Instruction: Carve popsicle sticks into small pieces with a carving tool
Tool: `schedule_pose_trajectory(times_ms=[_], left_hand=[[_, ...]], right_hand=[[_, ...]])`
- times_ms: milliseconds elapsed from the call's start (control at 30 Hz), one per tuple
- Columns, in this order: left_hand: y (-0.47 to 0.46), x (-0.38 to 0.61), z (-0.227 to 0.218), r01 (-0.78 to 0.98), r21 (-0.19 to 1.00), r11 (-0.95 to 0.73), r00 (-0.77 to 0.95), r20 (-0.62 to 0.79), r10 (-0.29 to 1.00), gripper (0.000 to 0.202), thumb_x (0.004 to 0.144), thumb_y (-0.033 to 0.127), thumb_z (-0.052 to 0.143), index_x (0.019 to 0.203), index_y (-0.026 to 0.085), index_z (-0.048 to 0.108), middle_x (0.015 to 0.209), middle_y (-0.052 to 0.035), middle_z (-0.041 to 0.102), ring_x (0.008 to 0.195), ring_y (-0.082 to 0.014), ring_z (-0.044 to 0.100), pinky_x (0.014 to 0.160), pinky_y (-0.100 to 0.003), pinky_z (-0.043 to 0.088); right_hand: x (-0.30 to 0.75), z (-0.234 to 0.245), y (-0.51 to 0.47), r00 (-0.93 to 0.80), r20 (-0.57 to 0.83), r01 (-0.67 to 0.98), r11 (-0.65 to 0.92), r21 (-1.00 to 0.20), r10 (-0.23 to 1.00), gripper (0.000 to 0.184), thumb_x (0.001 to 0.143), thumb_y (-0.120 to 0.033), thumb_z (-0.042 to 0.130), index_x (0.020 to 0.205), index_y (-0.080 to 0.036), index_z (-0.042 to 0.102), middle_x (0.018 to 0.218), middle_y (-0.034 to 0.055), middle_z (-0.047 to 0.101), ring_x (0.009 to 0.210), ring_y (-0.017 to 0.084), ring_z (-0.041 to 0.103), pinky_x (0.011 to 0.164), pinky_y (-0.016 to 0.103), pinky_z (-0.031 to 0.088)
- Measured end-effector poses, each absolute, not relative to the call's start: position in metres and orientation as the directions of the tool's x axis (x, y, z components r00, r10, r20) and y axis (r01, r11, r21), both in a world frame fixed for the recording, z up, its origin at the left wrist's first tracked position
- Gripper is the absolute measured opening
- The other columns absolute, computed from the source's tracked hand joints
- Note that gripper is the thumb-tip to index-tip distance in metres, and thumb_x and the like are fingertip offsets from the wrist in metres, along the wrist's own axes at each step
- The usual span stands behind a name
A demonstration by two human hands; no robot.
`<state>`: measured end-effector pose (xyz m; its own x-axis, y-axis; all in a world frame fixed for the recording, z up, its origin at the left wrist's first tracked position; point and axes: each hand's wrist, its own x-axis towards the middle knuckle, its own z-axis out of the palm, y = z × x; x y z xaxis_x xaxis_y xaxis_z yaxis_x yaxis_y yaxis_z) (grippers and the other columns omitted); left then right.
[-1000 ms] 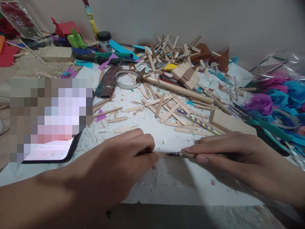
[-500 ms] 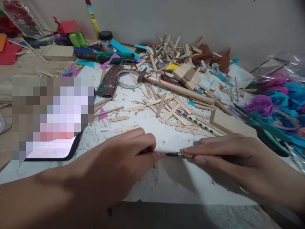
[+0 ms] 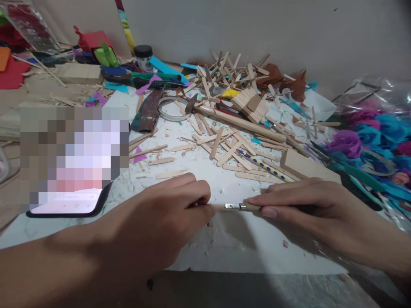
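Observation:
My left hand (image 3: 181, 214) is closed, thumb against curled forefinger, around a thin wooden stick (image 3: 219, 207) whose end pokes out to the right. My right hand (image 3: 308, 209) pinches a slim wooden-handled tool (image 3: 253, 208) between thumb and fingers. Its shiny metal part (image 3: 234, 206) points left and meets the stick's end. Whether the metal is a blade or a sleeve I cannot tell. Both hands are low over white paper (image 3: 205, 256), near its front edge.
Behind the hands lie loose craft sticks (image 3: 229, 147), a hammer (image 3: 240, 122), a tape ring (image 3: 175, 109) and a dotted pencil (image 3: 266, 166). A phone (image 3: 77, 205) is at left. Right are a wood block (image 3: 305, 167), green-handled scissors (image 3: 359, 184) and paper flowers (image 3: 369, 132).
The metal part between my hands looked dark before and now shines silver, so the tool has turned a little. Both hands keep nearly the same place and grip. The view has shifted slightly.

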<state>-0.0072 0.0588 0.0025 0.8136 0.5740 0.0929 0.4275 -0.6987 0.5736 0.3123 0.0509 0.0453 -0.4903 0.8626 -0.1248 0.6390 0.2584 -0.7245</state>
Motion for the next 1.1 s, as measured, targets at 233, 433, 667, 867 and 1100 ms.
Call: schedule_pose_trajectory(times_ms=[233,433,667,867,1100], left_hand=[[0.057,-0.007,0.005,0.441,0.62,-0.649,0.794,0.069,0.604,0.029,0.114,0.014,0.049,0.113,0.023,0.076,0.108,-0.0053,0.073,0.1,-0.0235,0.064,0.089,-0.032,0.05],[0.06,-0.005,0.006,0.446,0.589,-0.674,0.792,0.09,0.603,0.03,0.11,0.009,0.051,0.104,0.022,0.077,0.103,-0.0042,0.072,0.093,-0.022,0.063,0.081,-0.032,0.051],[0.059,-0.004,0.007,0.453,0.578,-0.679,0.786,0.101,0.61,0.038,0.115,0.011,0.046,0.099,0.023,0.079,0.1,-0.0017,0.072,0.09,-0.0201,0.063,0.077,-0.032,0.049],[0.058,-0.004,0.007,0.461,0.585,-0.668,0.776,0.099,0.622,0.041,0.118,0.013,0.045,0.096,0.022,0.078,0.101,-0.0019,0.072,0.091,-0.0194,0.063,0.079,-0.032,0.048],[0.06,-0.004,0.006,0.443,0.582,-0.682,0.78,0.125,0.613,0.033,0.118,0.016,0.05,0.101,0.023,0.077,0.102,-0.0002,0.071,0.092,-0.0185,0.064,0.077,-0.032,0.047]], right_hand=[[0.311,0.044,0.049,-0.5,-0.116,0.646,0.281,-0.709,0.858,0.025,0.107,-0.048,0.077,0.113,-0.034,0.097,0.112,0.0074,0.094,0.078,0.028,0.089,0.053,0.03,0.067],[0.321,0.046,0.049,-0.426,-0.144,0.652,0.193,-0.733,0.893,0.022,0.105,-0.051,0.081,0.112,-0.037,0.097,0.102,0.0047,0.094,0.057,0.021,0.08,0.041,0.027,0.055],[0.316,0.048,0.048,-0.469,-0.116,0.653,0.256,-0.713,0.875,0.025,0.106,-0.053,0.079,0.111,-0.037,0.096,0.102,0.0059,0.094,0.06,0.023,0.083,0.044,0.029,0.062],[0.318,0.05,0.049,-0.486,0.017,0.689,0.395,-0.608,0.874,0.021,0.107,-0.055,0.079,0.107,-0.042,0.096,0.107,0.0021,0.094,0.083,0.027,0.09,0.05,0.027,0.067],[0.321,0.051,0.05,-0.54,0.063,0.686,0.483,-0.545,0.839,0.018,0.109,-0.046,0.078,0.114,-0.039,0.095,0.11,0.0023,0.094,0.09,0.026,0.089,0.059,0.028,0.065]])
